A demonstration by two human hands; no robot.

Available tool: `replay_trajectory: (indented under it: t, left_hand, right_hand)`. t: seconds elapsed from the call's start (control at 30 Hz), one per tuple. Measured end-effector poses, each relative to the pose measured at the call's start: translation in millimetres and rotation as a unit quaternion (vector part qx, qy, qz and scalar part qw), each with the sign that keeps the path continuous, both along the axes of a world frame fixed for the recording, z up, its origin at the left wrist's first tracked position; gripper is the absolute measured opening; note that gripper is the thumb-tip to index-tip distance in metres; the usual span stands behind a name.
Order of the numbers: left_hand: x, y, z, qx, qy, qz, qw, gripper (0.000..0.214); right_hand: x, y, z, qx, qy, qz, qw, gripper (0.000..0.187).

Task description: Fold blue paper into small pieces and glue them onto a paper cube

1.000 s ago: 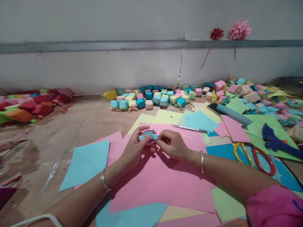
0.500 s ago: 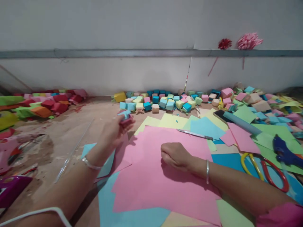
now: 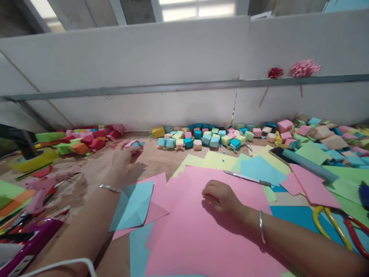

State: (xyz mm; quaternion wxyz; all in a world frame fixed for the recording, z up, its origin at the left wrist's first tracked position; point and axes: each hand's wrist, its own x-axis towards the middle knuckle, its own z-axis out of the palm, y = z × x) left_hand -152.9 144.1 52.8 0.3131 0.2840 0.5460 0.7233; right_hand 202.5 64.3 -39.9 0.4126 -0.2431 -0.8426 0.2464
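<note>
My left hand (image 3: 123, 158) reaches far out to the left over the bare tabletop, its fingers closed round a small folded pink and blue paper piece (image 3: 135, 144). My right hand (image 3: 219, 196) rests as a loose fist on a large pink paper sheet (image 3: 201, 231), nothing visible in it. A light blue sheet (image 3: 133, 206) lies just under my left forearm. A row of small folded paper cubes (image 3: 201, 137) in blue, yellow, pink and green lines the wall beyond the sheets.
Red, orange and green folded boxes (image 3: 83, 143) are heaped at the back left. A craft knife (image 3: 245, 177), a blue roll (image 3: 309, 165), scissors (image 3: 340, 227) and loose coloured sheets lie to the right. A pink glue gun (image 3: 43, 188) and a purple object (image 3: 25, 250) sit at the left edge.
My left hand has carried the folded piece away from my right hand, out to the far left. My right hand dropped onto the pink sheet and closed. The view tilted upward.
</note>
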Motion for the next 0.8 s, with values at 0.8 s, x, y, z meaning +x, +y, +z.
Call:
replay_trajectory:
  t: [0.8]
  left_hand:
    - [61, 31, -46.2, -0.007, 0.209, -0.204, 0.956, 0.043]
  right_hand:
    - [-1, 2, -0.8, -0.073, 0.005, -0.025, 0.997, 0.017]
